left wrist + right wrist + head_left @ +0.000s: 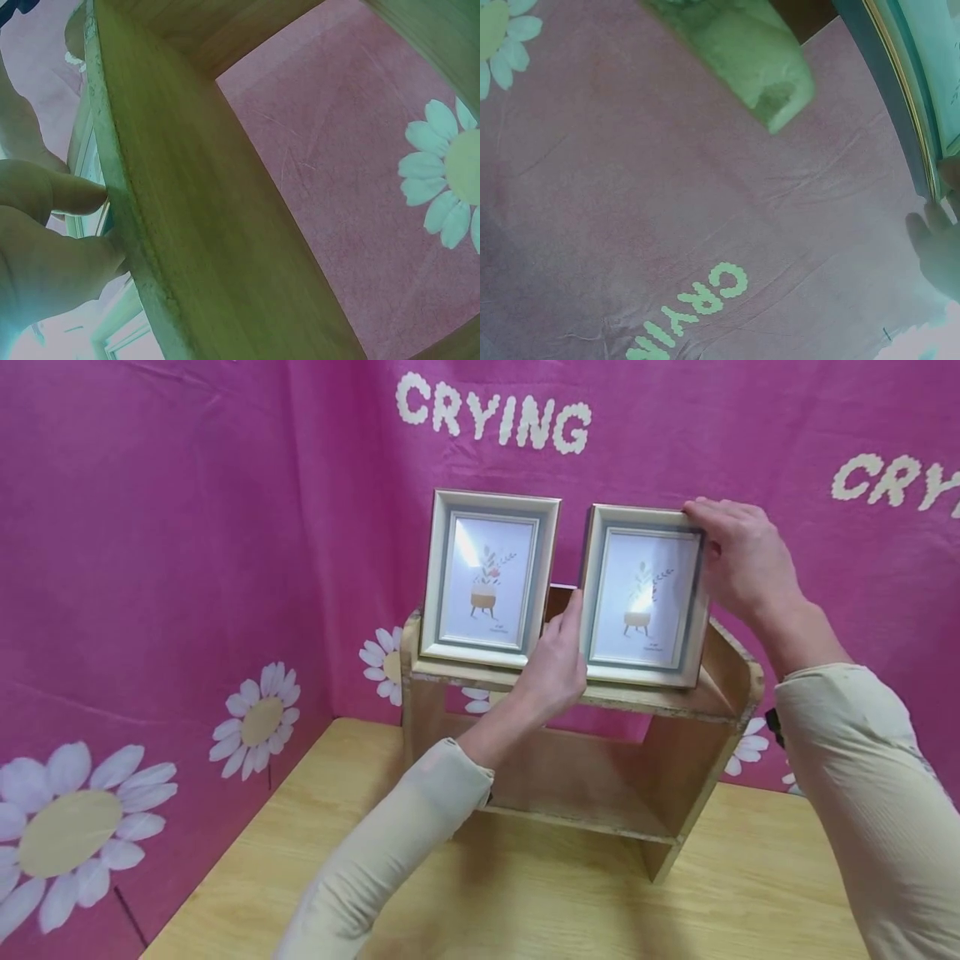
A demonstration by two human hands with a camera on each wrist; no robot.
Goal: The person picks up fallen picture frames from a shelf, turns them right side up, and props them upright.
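Note:
Two pale picture frames with a potted-plant print stand side by side on top of a small wooden shelf [585, 768]. My right hand [750, 556] grips the upper right corner of the right picture frame [652, 560]. Lower down, my left hand [551, 664] holds that frame's left edge; in the left wrist view its thumb and finger [79, 196] close on the edge just above the shelf board. The left picture frame [487, 543] leans slightly back, a narrow gap from the right one. Fingertips of the right hand [941, 240] touch the frame's side in the right wrist view.
The shelf stands on a light wooden table [285, 877], with raised side panels at both ends of its top. Behind it hangs a magenta cloth [352, 485] with daisies and white lettering. A second cloth wall [150, 568] runs along the left.

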